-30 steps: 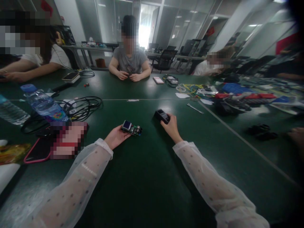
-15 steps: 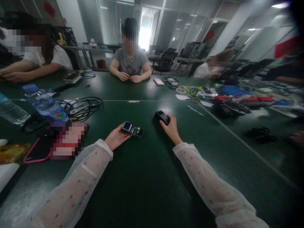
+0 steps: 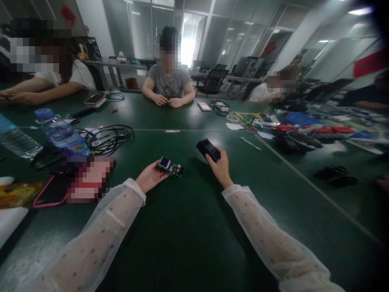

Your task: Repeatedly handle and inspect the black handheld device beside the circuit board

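My left hand point(image 3: 149, 177) is closed around one end of a green circuit board point(image 3: 172, 168) that carries a small dark screen in a pale frame. Its thumb is at the near edge, and the fingers pass underneath. To the right, my right hand point(image 3: 220, 165) grips a black rectangular plastic case point(image 3: 208, 149) by its near right end. The case is tilted, with dark openings or panels on its upper face; I cannot tell which. A gap of bare table separates the board from the case.
Left of me lie a pink-edged phone point(image 3: 51, 190), a water bottle point(image 3: 62, 132) and black cables point(image 3: 112, 136). A wrench point(image 3: 251, 143) is beyond my right hand, with cluttered tools and bags point(image 3: 306, 125) farther right. A person in grey point(image 3: 169, 81) sits opposite.
My right hand has raised the black case slightly and tipped it, so more of its side shows. My left hand holds the circuit board much as before. The view has shifted slightly.
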A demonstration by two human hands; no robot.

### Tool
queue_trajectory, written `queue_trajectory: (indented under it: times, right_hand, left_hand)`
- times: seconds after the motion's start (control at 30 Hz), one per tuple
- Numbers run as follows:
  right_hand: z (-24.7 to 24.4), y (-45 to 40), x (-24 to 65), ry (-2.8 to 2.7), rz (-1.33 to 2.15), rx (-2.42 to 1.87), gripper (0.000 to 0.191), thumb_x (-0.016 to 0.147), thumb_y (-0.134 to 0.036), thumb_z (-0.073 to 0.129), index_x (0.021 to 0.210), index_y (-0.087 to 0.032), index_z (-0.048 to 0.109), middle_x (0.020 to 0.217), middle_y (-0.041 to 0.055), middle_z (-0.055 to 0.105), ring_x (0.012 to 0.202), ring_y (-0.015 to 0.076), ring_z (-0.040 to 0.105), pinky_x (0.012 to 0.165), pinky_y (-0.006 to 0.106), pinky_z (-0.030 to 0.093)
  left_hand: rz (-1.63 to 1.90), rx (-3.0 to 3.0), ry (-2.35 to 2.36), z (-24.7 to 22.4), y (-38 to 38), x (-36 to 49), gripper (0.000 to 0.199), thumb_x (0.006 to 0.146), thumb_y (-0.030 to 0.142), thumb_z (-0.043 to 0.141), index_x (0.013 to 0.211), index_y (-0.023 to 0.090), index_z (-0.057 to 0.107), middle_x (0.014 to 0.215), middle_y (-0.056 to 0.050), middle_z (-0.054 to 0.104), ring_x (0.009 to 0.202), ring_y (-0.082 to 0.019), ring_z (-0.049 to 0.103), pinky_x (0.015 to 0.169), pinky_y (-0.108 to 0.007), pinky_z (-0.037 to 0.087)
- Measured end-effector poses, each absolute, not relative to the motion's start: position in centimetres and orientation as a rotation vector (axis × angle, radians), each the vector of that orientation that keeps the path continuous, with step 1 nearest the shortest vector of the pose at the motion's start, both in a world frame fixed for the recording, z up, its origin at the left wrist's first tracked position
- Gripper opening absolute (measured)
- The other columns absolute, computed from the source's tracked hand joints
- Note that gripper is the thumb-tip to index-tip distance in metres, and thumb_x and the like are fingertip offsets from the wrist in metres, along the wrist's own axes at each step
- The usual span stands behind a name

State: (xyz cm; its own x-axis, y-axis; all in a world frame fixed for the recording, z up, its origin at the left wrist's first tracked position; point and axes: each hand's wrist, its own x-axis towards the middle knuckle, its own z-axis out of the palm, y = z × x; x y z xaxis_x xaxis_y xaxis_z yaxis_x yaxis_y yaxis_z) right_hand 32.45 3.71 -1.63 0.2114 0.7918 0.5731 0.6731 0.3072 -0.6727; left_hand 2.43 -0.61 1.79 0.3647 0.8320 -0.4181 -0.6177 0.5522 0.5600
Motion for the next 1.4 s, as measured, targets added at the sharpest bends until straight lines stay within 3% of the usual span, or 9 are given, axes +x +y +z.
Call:
queue_trajectory:
  times: [0.17,0.33,0.77,1.2,1.27,1.4]
  right_hand:
    - [0.0,0.7,27.0,-1.532,0.339,-1.253,0.046,0.081,-0.033,0.063,0.121,-0.019,0.047,0.11,0.0097,0.057,0.097,0.0239,0.057,0.087,0.042,0.047]
    - [1.3,-2.0,22.4,-1.745,0.436,-1.044,0.044,0.082,-0.025,0.06,0.123,-0.023,0.044,0.115,0.0086,0.054,0.105,0.0242,0.055,0.092,0.043,0.046]
    - [1.4,-2.6,21.8,-1.817,0.423,-0.978,0.047,0.082,-0.025,0.061,0.125,-0.024,0.042,0.114,0.0084,0.053,0.105,0.0242,0.054,0.091,0.043,0.047]
    - [0.8,-2.0,22.0,-1.963,0.583,-0.951,0.049,0.081,-0.025,0.063,0.126,-0.026,0.043,0.118,0.009,0.054,0.11,0.0256,0.055,0.095,0.047,0.046]
    - [0.7,-2.0,21.9,-1.998,0.63,-0.928,0.051,0.08,-0.025,0.064,0.126,-0.026,0.044,0.118,0.0087,0.054,0.11,0.0257,0.055,0.095,0.047,0.046]
    - [0.6,-1.9,21.9,-1.983,0.674,-0.93,0.052,0.081,-0.025,0.066,0.128,-0.026,0.043,0.12,0.0082,0.054,0.112,0.0247,0.054,0.098,0.047,0.045]
  left_hand:
    - [0.955,0.321,0.753,1.5,-0.4,2.5,0.032,0.099,0.029,0.039,0.123,0.012,0.051,0.114,-0.016,0.064,0.101,-0.025,0.065,0.091,-0.04,0.051]
    - [0.955,0.37,0.682,0.5,0.0,2.4,0.029,0.099,0.029,0.037,0.112,0.014,0.057,0.102,-0.013,0.066,0.094,-0.024,0.066,0.09,-0.04,0.049]
    - [0.972,0.358,0.685,0.3,0.1,2.3,0.027,0.097,0.032,0.042,0.096,0.015,0.063,0.09,-0.01,0.067,0.084,-0.023,0.065,0.084,-0.039,0.049]
    - [0.938,0.413,0.642,0.8,-0.2,2.3,0.05,0.091,0.058,0.046,0.099,0.012,0.066,0.098,-0.015,0.068,0.098,-0.026,0.063,0.09,-0.038,0.049]
    - [0.954,0.417,0.653,0.9,-0.3,2.4,0.044,0.092,0.053,0.05,0.1,0.013,0.066,0.099,-0.013,0.068,0.098,-0.024,0.063,0.09,-0.037,0.049]
    - [0.994,0.443,0.674,0.9,-0.5,2.5,0.02,0.091,0.027,0.06,0.105,0.014,0.064,0.104,-0.011,0.067,0.097,-0.021,0.064,0.088,-0.033,0.051]
